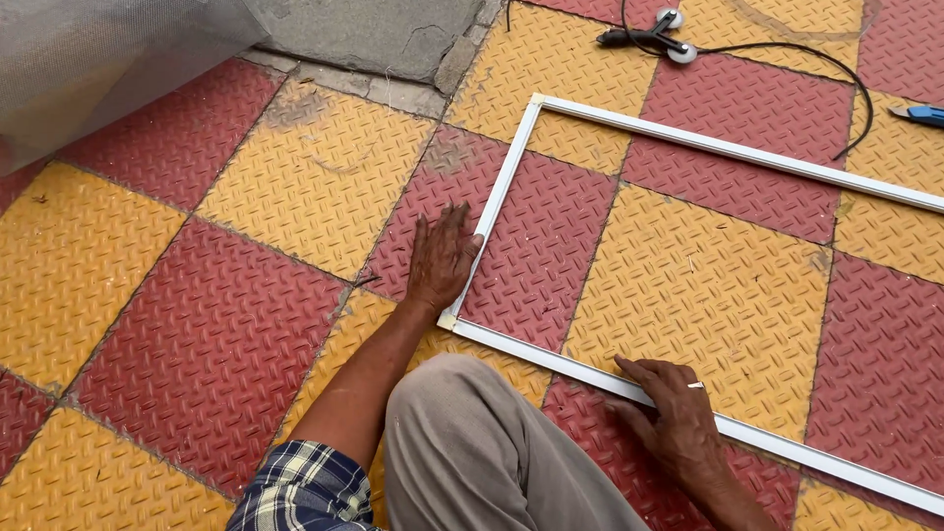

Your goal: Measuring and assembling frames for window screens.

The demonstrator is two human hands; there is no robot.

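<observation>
A floor (pixel 197 324) of red and yellow bumpy tiles holds a big white frame (pixel 511 187) lying flat. The left hand (pixel 442 258) rests flat, fingers spread, against the frame's short side. The right hand (pixel 677 418) presses down on its long near side. A black cord (pixel 787 54) lies beyond.

White frame (pixel 688 141); red and yellow checker-plate floor tiles (pixel 295 177); blue plaid sleeve (pixel 305 487); grey mesh (pixel 88 59); black cable (pixel 787 54).
</observation>
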